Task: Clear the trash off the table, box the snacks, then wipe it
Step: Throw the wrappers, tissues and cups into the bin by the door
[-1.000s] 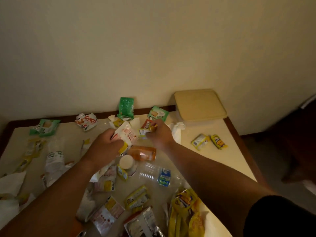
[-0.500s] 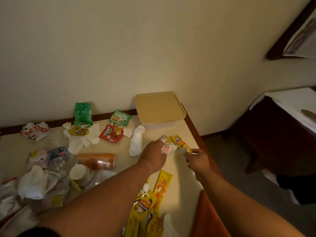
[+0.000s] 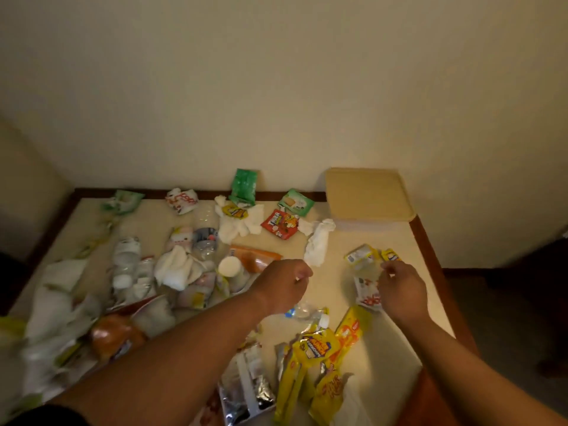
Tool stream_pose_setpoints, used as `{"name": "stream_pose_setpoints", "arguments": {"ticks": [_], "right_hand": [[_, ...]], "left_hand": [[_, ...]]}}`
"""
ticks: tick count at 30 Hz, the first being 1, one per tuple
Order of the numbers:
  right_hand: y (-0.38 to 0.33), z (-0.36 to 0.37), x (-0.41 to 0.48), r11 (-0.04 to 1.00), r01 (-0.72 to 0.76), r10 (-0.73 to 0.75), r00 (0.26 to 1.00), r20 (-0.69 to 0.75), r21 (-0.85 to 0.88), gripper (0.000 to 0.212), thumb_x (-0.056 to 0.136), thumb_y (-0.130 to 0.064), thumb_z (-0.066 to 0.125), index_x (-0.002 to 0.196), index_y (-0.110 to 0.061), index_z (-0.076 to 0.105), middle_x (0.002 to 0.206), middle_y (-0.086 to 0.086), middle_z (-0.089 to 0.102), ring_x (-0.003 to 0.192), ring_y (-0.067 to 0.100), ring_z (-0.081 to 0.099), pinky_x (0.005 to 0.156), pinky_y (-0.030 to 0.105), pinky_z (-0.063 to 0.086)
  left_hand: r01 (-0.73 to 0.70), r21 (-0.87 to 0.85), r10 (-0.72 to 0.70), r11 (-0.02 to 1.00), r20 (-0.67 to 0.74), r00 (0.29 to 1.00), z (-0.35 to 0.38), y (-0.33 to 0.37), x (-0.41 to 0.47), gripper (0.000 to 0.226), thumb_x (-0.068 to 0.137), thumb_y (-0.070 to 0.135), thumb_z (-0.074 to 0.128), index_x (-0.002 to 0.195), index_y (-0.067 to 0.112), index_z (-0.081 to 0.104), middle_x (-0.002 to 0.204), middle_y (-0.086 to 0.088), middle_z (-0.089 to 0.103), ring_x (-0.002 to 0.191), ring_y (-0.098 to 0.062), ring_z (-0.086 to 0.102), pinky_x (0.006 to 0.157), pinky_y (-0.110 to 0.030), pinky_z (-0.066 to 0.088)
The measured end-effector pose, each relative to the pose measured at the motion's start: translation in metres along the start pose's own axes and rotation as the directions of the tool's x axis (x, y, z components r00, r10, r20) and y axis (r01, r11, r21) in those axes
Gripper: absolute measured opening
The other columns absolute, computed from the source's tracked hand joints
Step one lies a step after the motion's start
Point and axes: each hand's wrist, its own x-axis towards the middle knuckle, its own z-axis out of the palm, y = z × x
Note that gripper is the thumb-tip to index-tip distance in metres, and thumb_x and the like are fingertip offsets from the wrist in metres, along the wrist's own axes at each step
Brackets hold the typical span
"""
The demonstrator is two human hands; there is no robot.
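Here the white wrapper [image 3: 367, 292] lies lengthwise toward the wall

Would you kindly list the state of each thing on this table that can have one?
Storage box: lid on, shut.
Red Tiger packet: lying flat.
Green packet: leaning against the wall.
White tissue: crumpled.
Clear bottle: lying on its side.
Left hand: loosely curled, apparently empty.
Right hand: pinching at small wrappers.
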Motion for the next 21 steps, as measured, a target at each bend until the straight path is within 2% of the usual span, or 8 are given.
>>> {"name": "stream_pose_setpoints", "arguments": {"ticks": [2, 5, 7, 10, 14, 16, 18, 21], "right_hand": [[-0.038, 0.015, -0.018, 0.991, 0.109, -0.111, 0.993, 0.028, 0.073, 0.022, 0.092, -0.015, 0.055, 0.100, -0.011, 0.075, 0.096, 0.006, 0.074, 0.091, 0.027, 0.067, 0.077, 0.024, 0.038], [-0.095, 0.052, -0.056, 0.968, 0.220, -0.239, 0.955, 0.176, 0.123, 0.017, 0.093, -0.009, 0.064, 0.098, -0.020, 0.076, 0.089, -0.007, 0.070, 0.082, 0.015, 0.065, 0.075, 0.025, 0.042], [-0.129, 0.087, -0.086, 0.941, 0.278, -0.325, 0.902, 0.284, 0.192, 0.017, 0.092, -0.009, 0.066, 0.094, -0.023, 0.075, 0.087, -0.014, 0.070, 0.074, 0.005, 0.063, 0.072, 0.023, 0.046], [-0.158, 0.139, -0.123, 0.898, 0.396, -0.440, 0.799, 0.410, 0.191, 0.015, 0.092, -0.012, 0.064, 0.092, -0.022, 0.075, 0.087, -0.014, 0.070, 0.075, 0.003, 0.060, 0.071, 0.010, 0.042], [-0.185, 0.200, -0.158, 0.891, 0.455, -0.362, 0.723, 0.589, -0.011, 0.013, 0.092, -0.019, 0.055, 0.088, -0.018, 0.068, 0.090, 0.004, 0.066, 0.081, 0.023, 0.065, 0.068, 0.036, 0.050], [-0.193, 0.221, -0.164, 0.869, 0.477, -0.303, 0.726, 0.617, -0.134, 0.021, 0.091, -0.020, 0.059, 0.111, -0.020, 0.067, 0.107, 0.008, 0.062, 0.092, 0.031, 0.068, 0.070, 0.038, 0.054], [-0.197, 0.238, -0.162, 0.835, 0.503, -0.272, 0.732, 0.625, -0.225, 0.051, 0.088, -0.018, 0.063, 0.138, -0.024, 0.055, 0.130, 0.007, 0.057, 0.102, 0.034, 0.068, 0.075, 0.042, 0.057], [-0.203, 0.256, -0.152, 0.808, 0.525, -0.260, 0.723, 0.640, -0.266, 0.083, 0.084, -0.025, 0.072, 0.156, -0.030, 0.031, 0.155, 0.003, 0.039, 0.117, 0.036, 0.065, 0.084, 0.050, 0.060]], "left_hand": [[0.008, 0.022, -0.007, 1.000, -0.068, 0.998, -0.027, -0.022, -0.026, 0.022, 0.097, 0.025, 0.060, 0.115, 0.021, 0.072, 0.113, 0.003, 0.073, 0.103, -0.013, 0.067, 0.085, -0.023, 0.051], [0.075, 0.070, -0.062, 0.995, -0.180, 0.982, -0.070, -0.068, -0.068, 0.020, 0.096, 0.022, 0.062, 0.111, 0.020, 0.075, 0.107, 0.003, 0.074, 0.100, -0.013, 0.067, 0.078, -0.020, 0.044], [0.140, 0.074, -0.123, 0.987, -0.196, 0.973, -0.101, -0.108, -0.098, 0.020, 0.096, 0.021, 0.061, 0.111, 0.019, 0.075, 0.104, -0.001, 0.075, 0.099, -0.019, 0.068, 0.078, -0.024, 0.048], [0.224, 0.128, -0.189, 0.966, -0.239, 0.952, -0.136, -0.155, -0.133, 0.023, 0.093, 0.025, 0.060, 0.110, 0.020, 0.075, 0.105, -0.002, 0.076, 0.099, -0.021, 0.069, 0.083, -0.033, 0.055], [0.266, 0.271, -0.240, 0.925, -0.125, 0.963, -0.159, -0.200, -0.170, 0.034, 0.089, 0.042, 0.050, 0.114, 0.029, 0.071, 0.113, 0.002, 0.073, 0.107, -0.020, 0.067, 0.091, -0.036, 0.055], [0.193, 0.388, -0.198, 0.901, -0.028, 0.980, -0.155, -0.200, -0.180, 0.038, 0.089, 0.044, 0.045, 0.116, 0.030, 0.069, 0.118, 0.002, 0.070, 0.110, -0.020, 0.064, 0.093, -0.034, 0.052], [0.044, 0.482, -0.084, 0.875, 0.061, 0.995, -0.141, -0.192, -0.182, 0.030, 0.096, 0.035, 0.047, 0.118, 0.028, 0.065, 0.122, 0.004, 0.065, 0.111, -0.017, 0.060, 0.092, -0.034, 0.050], [-0.033, 0.484, -0.058, 0.875, 0.171, 0.984, -0.103, -0.183, -0.173, 0.032, 0.098, 0.035, 0.051, 0.129, 0.024, 0.054, 0.130, 0.001, 0.058, 0.109, -0.020, 0.061, 0.084, -0.038, 0.054]]}}
